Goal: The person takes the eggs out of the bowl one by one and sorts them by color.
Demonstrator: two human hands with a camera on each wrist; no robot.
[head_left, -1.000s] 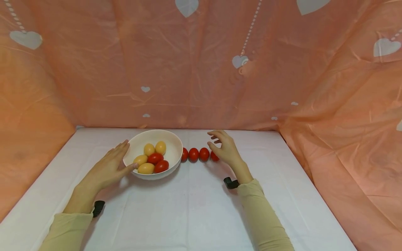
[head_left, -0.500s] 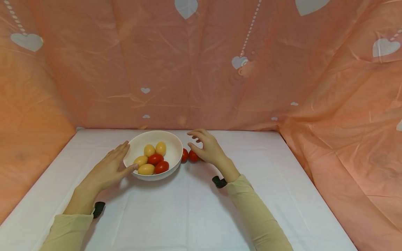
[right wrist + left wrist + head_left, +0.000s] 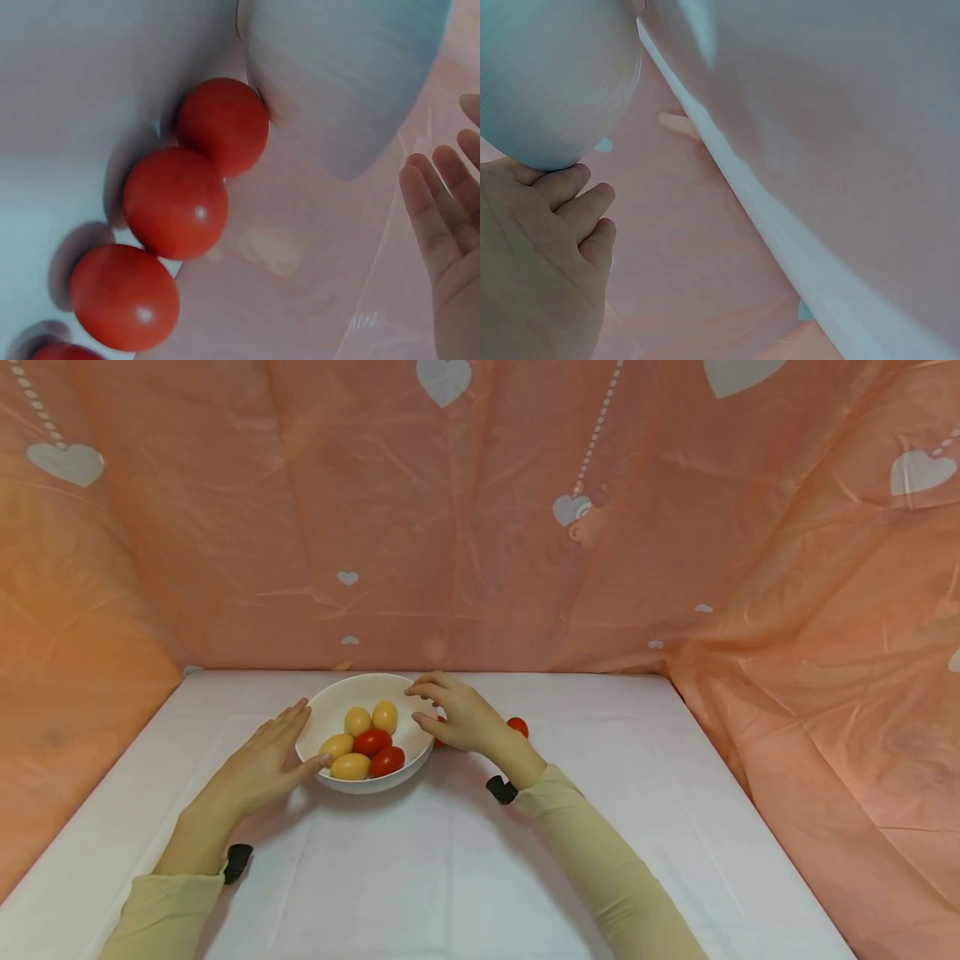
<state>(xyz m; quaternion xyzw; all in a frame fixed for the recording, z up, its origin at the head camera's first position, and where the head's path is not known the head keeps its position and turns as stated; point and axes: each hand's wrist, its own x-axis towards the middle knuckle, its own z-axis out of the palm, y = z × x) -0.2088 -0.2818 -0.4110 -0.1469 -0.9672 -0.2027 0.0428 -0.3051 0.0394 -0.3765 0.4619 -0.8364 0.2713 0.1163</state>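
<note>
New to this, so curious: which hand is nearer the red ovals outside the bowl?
The right hand: it hovers by the red ovals, partly hiding them in the head view. The left hand is across the bowl, touching its left side.

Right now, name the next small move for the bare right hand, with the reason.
Probably bring the bare right hand against the right side of the round white bowl: that hand looks empty and apart from the bowl, while the bare left hand touches the opposite side.
</note>
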